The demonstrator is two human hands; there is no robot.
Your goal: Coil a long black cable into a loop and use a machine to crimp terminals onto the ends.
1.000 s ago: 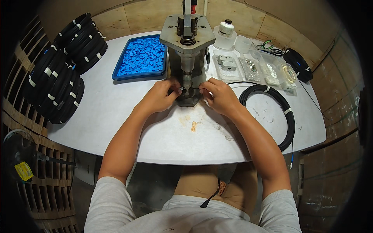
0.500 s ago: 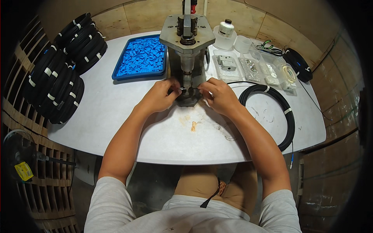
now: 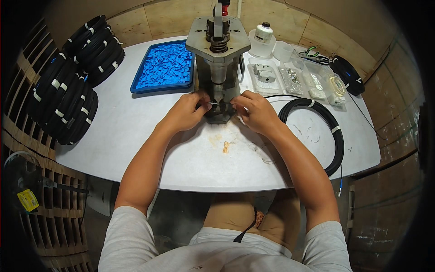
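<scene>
A bench press (image 3: 218, 40) of grey metal stands upright in front of me, its ram over a small die at the base. Left of the die, my left hand (image 3: 188, 111) pinches a small silvery metal piece (image 3: 213, 103), its exact kind too small to make out. On the other side of the die, my right hand (image 3: 254, 111) has its thumb and forefinger pinched together. What they hold is hidden. A coil of black cable (image 3: 337, 140) lies beside my right forearm, one of its ends running behind that hand.
A blue tray (image 3: 136, 87) full of small blue pieces lies left of the press. At the right are a white bottle (image 3: 263, 34), a metal block (image 3: 265, 72), bags of small parts (image 3: 292, 80) and pliers (image 3: 312, 56). Bundled black coils (image 3: 61, 99) are stacked at far left.
The press ram has risen slightly and its top spring looks longer. Both hands have stayed almost in place at the die.
</scene>
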